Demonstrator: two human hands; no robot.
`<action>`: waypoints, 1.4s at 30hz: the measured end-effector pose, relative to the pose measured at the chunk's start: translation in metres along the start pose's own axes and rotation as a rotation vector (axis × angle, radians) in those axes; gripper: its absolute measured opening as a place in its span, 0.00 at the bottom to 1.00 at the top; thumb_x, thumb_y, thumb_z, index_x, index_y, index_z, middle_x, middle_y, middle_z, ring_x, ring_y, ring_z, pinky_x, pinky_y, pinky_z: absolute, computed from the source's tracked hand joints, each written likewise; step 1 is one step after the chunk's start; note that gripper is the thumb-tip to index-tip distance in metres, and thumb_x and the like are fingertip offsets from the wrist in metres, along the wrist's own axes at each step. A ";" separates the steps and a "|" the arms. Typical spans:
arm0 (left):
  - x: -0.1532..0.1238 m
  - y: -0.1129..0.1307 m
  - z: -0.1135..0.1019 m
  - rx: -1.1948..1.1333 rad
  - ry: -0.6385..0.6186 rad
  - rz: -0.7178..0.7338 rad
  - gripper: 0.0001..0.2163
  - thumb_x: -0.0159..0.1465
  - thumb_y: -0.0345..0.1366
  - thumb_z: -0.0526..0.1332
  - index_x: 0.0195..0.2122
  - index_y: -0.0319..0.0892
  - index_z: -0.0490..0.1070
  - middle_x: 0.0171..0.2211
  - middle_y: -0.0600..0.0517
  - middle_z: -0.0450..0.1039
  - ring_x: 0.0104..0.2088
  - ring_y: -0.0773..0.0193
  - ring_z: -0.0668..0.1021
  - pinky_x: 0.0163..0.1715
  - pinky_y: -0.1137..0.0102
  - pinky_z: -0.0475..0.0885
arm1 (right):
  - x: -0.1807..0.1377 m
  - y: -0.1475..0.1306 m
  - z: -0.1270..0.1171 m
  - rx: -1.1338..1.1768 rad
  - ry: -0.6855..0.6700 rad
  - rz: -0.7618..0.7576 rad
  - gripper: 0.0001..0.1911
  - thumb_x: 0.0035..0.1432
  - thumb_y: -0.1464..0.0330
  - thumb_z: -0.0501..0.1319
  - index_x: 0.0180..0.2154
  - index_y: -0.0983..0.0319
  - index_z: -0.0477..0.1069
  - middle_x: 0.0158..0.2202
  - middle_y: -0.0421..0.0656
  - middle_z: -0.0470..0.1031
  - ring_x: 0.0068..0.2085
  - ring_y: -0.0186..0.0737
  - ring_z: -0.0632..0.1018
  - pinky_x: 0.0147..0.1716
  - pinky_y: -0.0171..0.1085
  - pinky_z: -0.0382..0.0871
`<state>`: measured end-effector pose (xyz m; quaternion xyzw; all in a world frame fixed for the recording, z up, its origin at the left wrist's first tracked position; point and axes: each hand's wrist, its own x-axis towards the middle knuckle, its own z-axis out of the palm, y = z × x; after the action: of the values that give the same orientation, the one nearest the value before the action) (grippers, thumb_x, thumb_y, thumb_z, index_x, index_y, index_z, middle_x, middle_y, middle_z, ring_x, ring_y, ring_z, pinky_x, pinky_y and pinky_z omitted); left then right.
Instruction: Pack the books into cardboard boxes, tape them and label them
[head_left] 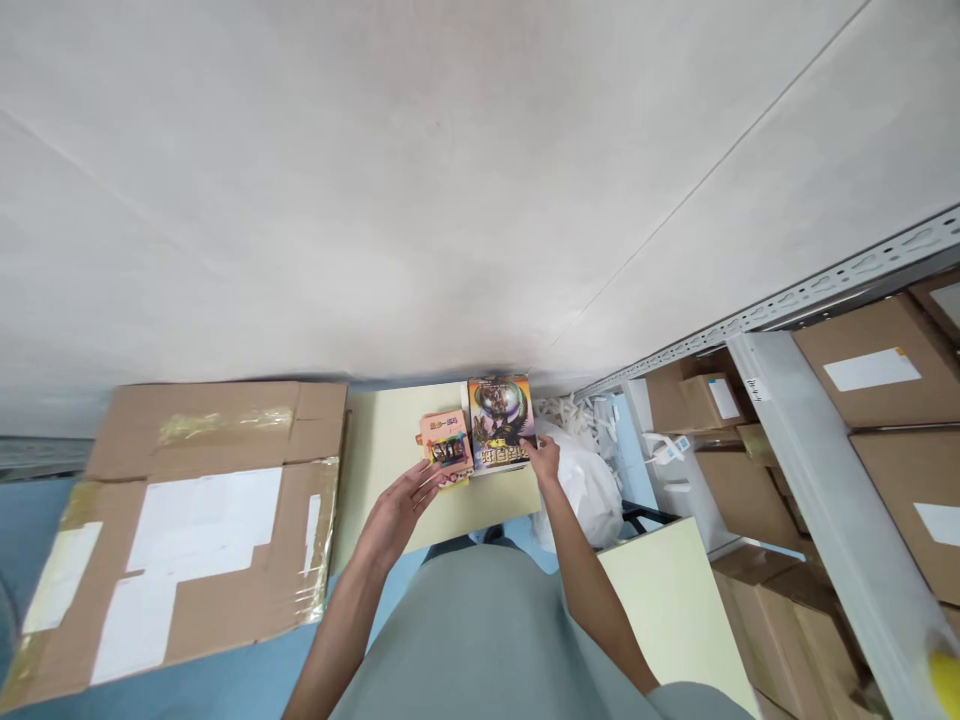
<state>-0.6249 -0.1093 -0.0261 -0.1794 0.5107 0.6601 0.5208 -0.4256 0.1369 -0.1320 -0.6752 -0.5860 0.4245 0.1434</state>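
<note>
A thick, book-like box (500, 425) with a dark, colourful picture cover lies on a cream table (375, 440) against the wall. My right hand (547, 460) grips its lower right edge, with a finger over the cover. Beside it on the left is a small pile of flat packs, topped by a pink pack (444, 430) with a dark picture. My left hand (401, 505) is at the lower left of this pile, fingers stretched out and holding nothing. Its fingertips reach the pink pack's edge; I cannot tell whether they touch it.
A large taped cardboard box (225, 610) with white labels stands at the left. On the right are a white plastic bag (581, 490), white packing scraps (581, 418) and another cream tabletop (667, 600). Metal shelving (862, 490) with several cardboard boxes runs along the right.
</note>
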 end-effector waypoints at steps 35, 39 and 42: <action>-0.046 -0.161 0.190 0.953 -0.960 0.472 0.27 0.50 0.38 0.80 0.53 0.50 0.83 0.59 0.42 0.81 0.67 0.40 0.75 0.73 0.54 0.61 | -0.212 0.042 -0.295 0.056 0.102 -0.390 0.12 0.60 0.53 0.74 0.40 0.52 0.87 0.41 0.44 0.82 0.37 0.45 0.77 0.42 0.41 0.72; -0.084 -0.236 0.208 1.231 -1.229 0.424 0.11 0.56 0.41 0.75 0.41 0.50 0.86 0.40 0.44 0.87 0.44 0.42 0.86 0.52 0.58 0.76 | -0.255 0.099 -0.344 0.113 0.109 -0.414 0.12 0.62 0.53 0.74 0.41 0.51 0.88 0.42 0.44 0.83 0.40 0.49 0.80 0.47 0.44 0.74; -0.115 -0.289 0.214 1.374 -1.294 0.465 0.06 0.60 0.43 0.71 0.34 0.48 0.83 0.35 0.45 0.86 0.38 0.46 0.85 0.43 0.62 0.75 | -0.284 0.159 -0.376 0.166 0.267 -0.387 0.14 0.63 0.52 0.74 0.45 0.52 0.87 0.44 0.46 0.84 0.45 0.52 0.82 0.52 0.47 0.75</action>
<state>-0.2647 -0.0022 0.0101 0.6667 0.4225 0.2756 0.5486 -0.0269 -0.0515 0.0983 -0.5865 -0.6432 0.3429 0.3532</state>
